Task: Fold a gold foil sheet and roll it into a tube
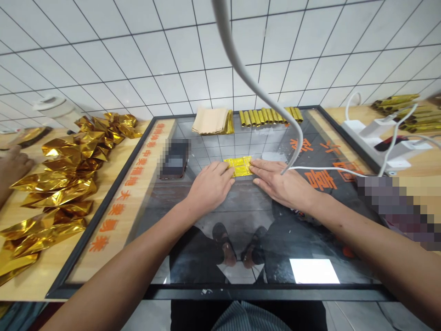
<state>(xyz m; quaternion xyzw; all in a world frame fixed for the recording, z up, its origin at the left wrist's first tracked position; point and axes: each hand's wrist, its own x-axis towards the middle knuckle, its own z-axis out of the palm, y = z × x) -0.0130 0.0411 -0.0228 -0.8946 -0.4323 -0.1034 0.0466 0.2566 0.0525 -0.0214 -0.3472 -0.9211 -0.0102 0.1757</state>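
Observation:
A small piece of gold foil paper (239, 166) with embossed marks lies on the dark glass panel (206, 202) between my two hands. At its left edge, my left hand (213, 184) is closed, its curled fingers pressed onto the paper. My right hand (275, 179) grips the opposite edge with fingertips and thumb, its fingers fairly straight and close together. What lies beneath the fingertips is hidden. Just beyond the hands stands a stack of tan paper sheets (209, 120) with gold showing at its side. A row of rolled gold foil tubes (265, 117) lies to its right.
Folded gold foil pieces (65, 170) are heaped on the left. A phone (175, 158) lies on the glass. A white cable (262, 92) hangs across the view to my right hand. The power strip (375, 142) stands at right. Another person's hand (15, 165) appears far left.

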